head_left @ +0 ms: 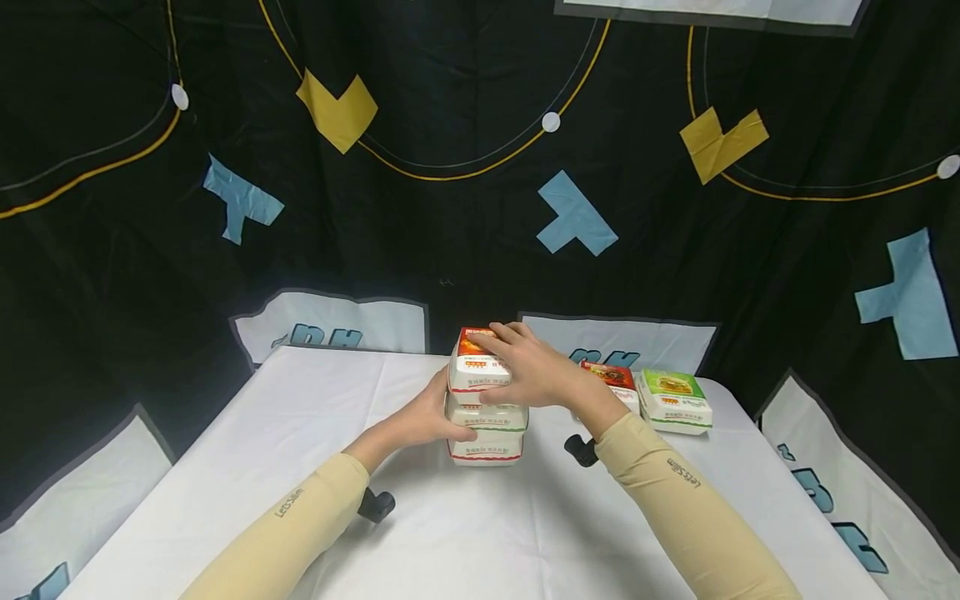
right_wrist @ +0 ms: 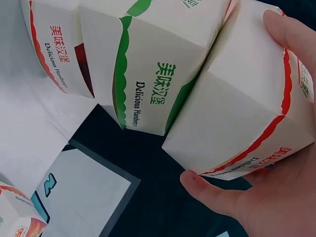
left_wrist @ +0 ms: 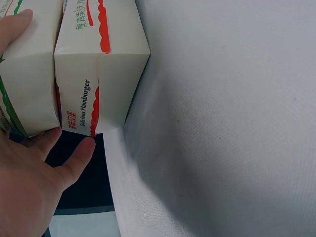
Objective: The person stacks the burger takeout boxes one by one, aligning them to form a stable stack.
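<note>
Three paper hamburger boxes stand stacked on the white table. The bottom box (head_left: pixel 486 452) has red trim, the middle box (head_left: pixel 498 418) green trim, and the top box (head_left: pixel 467 367) a red printed lid. My right hand (head_left: pixel 536 367) grips the top box, thumb on its front and fingers over the lid and far side. In the right wrist view, this top box (right_wrist: pixel 237 89) sits slightly tilted against the green-trimmed one (right_wrist: pixel 148 74). My left hand (head_left: pixel 429 415) holds the green-trimmed box (left_wrist: pixel 29 94) from the left, thumb on its front; one fingertip reaches the bottom box (left_wrist: pixel 94 74).
To the right on the white-covered table (head_left: pixel 442 533), a red-lidded hamburger box (head_left: pixel 615 379) and a green-lidded one (head_left: pixel 675 404) stand side by side. A black curtain (head_left: pixel 465 250) hangs behind the table.
</note>
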Available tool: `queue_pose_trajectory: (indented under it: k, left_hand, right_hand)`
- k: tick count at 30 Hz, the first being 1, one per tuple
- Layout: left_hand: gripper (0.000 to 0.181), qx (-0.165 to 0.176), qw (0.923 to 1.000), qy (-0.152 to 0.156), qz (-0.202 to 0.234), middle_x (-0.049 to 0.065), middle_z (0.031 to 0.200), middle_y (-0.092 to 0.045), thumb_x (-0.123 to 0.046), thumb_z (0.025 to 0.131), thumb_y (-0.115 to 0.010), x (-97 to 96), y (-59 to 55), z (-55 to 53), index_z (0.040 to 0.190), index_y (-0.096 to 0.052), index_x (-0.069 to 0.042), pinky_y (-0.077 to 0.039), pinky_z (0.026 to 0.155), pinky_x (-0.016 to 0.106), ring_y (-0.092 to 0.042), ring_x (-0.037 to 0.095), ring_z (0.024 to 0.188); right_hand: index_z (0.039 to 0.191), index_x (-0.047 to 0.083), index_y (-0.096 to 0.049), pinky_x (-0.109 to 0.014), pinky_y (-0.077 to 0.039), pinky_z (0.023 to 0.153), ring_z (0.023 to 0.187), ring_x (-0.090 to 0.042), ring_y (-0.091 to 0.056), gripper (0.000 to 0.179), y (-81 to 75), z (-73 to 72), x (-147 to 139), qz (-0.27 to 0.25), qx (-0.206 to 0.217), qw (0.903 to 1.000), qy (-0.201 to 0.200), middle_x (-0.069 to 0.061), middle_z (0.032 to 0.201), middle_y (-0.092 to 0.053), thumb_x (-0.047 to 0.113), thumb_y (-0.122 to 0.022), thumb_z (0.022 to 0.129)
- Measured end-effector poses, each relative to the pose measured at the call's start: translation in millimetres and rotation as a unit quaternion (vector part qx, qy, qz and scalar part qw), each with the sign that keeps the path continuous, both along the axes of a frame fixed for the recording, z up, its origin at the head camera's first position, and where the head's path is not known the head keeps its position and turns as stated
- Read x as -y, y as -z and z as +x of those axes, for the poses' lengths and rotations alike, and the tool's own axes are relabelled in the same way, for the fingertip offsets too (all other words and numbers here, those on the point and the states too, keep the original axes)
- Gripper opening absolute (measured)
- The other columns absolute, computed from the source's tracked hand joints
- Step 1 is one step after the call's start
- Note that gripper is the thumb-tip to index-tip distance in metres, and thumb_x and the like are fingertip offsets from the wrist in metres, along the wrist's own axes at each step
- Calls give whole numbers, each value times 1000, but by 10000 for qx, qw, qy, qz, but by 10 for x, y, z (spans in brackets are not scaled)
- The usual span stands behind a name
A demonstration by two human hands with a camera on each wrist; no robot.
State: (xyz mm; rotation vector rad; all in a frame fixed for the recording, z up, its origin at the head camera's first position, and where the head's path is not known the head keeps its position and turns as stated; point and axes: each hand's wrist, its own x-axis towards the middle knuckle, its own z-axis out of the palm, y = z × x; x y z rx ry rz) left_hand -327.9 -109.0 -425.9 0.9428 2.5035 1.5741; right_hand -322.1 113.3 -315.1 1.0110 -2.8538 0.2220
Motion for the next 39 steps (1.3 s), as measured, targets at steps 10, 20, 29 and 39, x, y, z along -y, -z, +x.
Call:
queue_pose_trajectory:
  k: [10, 20, 29, 39]
  left_hand:
    - [111, 28, 9999, -132, -48, -9, 139, -48, -16, 70, -92, 5, 37, -9, 151, -19, -35, -42, 109, 45, -51, 12, 128]
    - [111, -73, 9999, -112, -21, -11, 138, -48, -17, 69, -93, 2, 27, -10, 150, -21, -38, -40, 111, 46, -50, 10, 128]
    - [110, -25, 10000, -58, 74, -11, 138, -49, -13, 69, -93, -1, 26, -13, 149, -22, -38, -40, 111, 46, -53, 10, 126]
    - [115, 30, 9999, -122, 32, -11, 141, -46, -21, 68, -95, 11, 22, 8, 151, -18, -40, -34, 115, 52, -44, 13, 135]
  right_hand:
    - [156, 41, -33, -44, -55, 93, 143, -27, -28, 86, 15, -16, -1, -152, -22, 9998, -96, -6, 165, -28, 57, -75, 83]
    - [156, 40, -33, -43, -56, 92, 143, -27, -29, 86, -4, 7, -3, -133, 38, 9999, -51, -6, 165, -27, 57, -75, 83]
    - [156, 41, -34, -42, -57, 90, 143, -27, -29, 85, -25, 34, -9, -130, 88, 9999, -51, -5, 165, -28, 57, -75, 83]
    - [156, 40, -33, -44, -56, 93, 144, -28, -27, 85, -3, 12, -6, -143, 31, 9999, -75, -6, 165, -27, 55, -75, 84]
